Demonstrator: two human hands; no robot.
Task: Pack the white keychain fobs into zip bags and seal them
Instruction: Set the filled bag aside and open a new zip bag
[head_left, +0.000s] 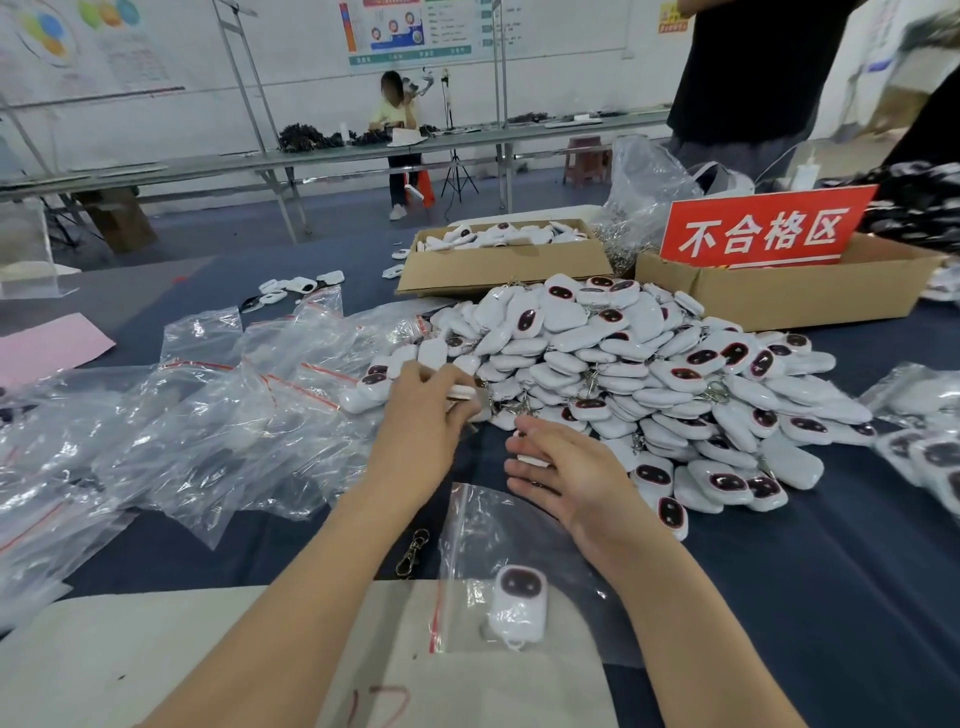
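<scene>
Left grip: the left hand pinches a white fob edge-on between thumb and fingertips, at the heap's near-left edge.
Right grip: the right hand curls round a second fob; only a white edge shows.
Fob heap: at 1 o'clock from the hands, close enough that each pick is a short reach.
Empty zip bags: a loose pile at 9 to 10 o'clock, handy for the left hand.
Filled bag: flat at 6 o'clock with a bagged fob inside; I cannot tell whether its strip is pressed closed.
Loose clasp: just left of that bag.
Cardboard box: at 12 o'clock, holding more fobs.
Red sign: at 2 o'clock on a separate box, probably keeping rejects apart.
Step, I'd judge: gathering fobs for the next bag.
</scene>
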